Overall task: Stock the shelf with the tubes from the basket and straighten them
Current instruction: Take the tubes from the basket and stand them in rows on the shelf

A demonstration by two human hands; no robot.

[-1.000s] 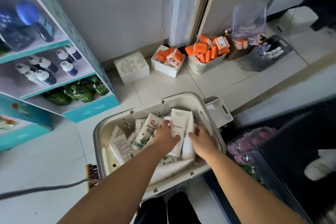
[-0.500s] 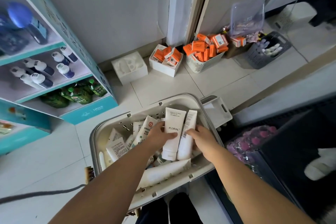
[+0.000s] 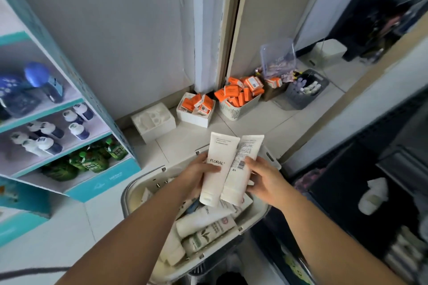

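Two white tubes are held side by side above the grey basket (image 3: pixel 129 194), caps pointing down. My left hand (image 3: pixel 195 174) grips the tube marked FLORAL (image 3: pixel 218 169). My right hand (image 3: pixel 262 176) grips the second tube (image 3: pixel 242 166), which shows a barcode. Several more white tubes (image 3: pixel 203 222) lie loose in the basket below. The teal shelf unit (image 3: pixel 99 104) stands at the left, with blue-capped bottles and green pouches on its lower levels.
On the tiled floor by the wall sit a white moulded tray (image 3: pixel 152 120), a white box (image 3: pixel 195 110) and a ribbed basket (image 3: pixel 239 102) of orange cartons, plus a dark basket (image 3: pixel 305 92). A dark rack (image 3: pixel 370 192) runs along the right.
Both hands have lifted the two tubes up out of the basket. The view has tilted, bringing the basket lower in the frame.
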